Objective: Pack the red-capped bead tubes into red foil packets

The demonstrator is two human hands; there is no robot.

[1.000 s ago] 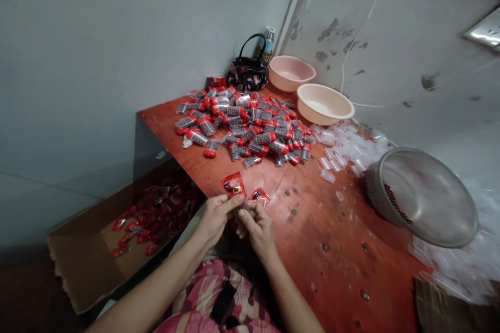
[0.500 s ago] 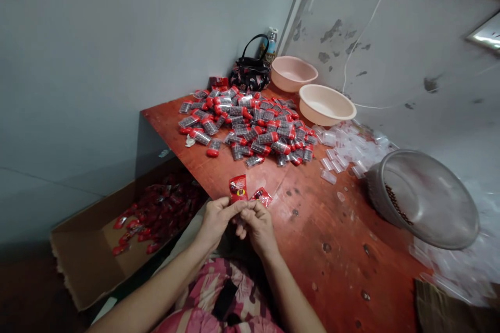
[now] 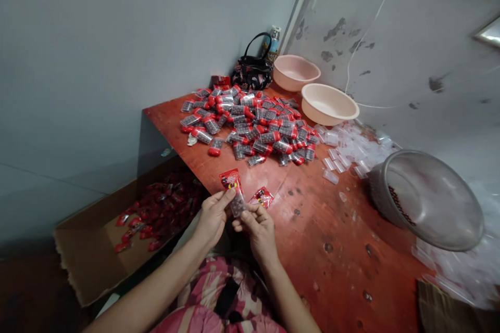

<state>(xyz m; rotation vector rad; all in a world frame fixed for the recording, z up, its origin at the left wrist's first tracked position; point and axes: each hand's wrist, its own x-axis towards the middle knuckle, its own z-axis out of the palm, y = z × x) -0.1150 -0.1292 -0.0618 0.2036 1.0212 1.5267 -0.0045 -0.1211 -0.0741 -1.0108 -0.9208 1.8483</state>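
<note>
My left hand [image 3: 214, 216] pinches a small candy packet [image 3: 236, 202], with a red printed top and a clear lower part showing dark round pieces. The fingers of my right hand [image 3: 258, 229] grip its lower end. The packet is tilted, its red end pointing away from me. On the table just beyond my right hand lies another red packet [image 3: 262, 197]. Farther back is a heap of clear tubes with red caps [image 3: 258, 125], filled with dark round pieces.
A red table [image 3: 312, 239] carries two pale basins [image 3: 330, 105], a black handbag [image 3: 252, 74], empty clear tubes [image 3: 347, 148] and a tilted metal bowl [image 3: 433, 197] with small brown balls. Down on the left, a cardboard box [image 3: 94, 250] holds many red packets.
My hands have moved slightly apart along the packet, so its clear lower part now shows. Its red top has tipped to the left. The view has shifted slightly.
</note>
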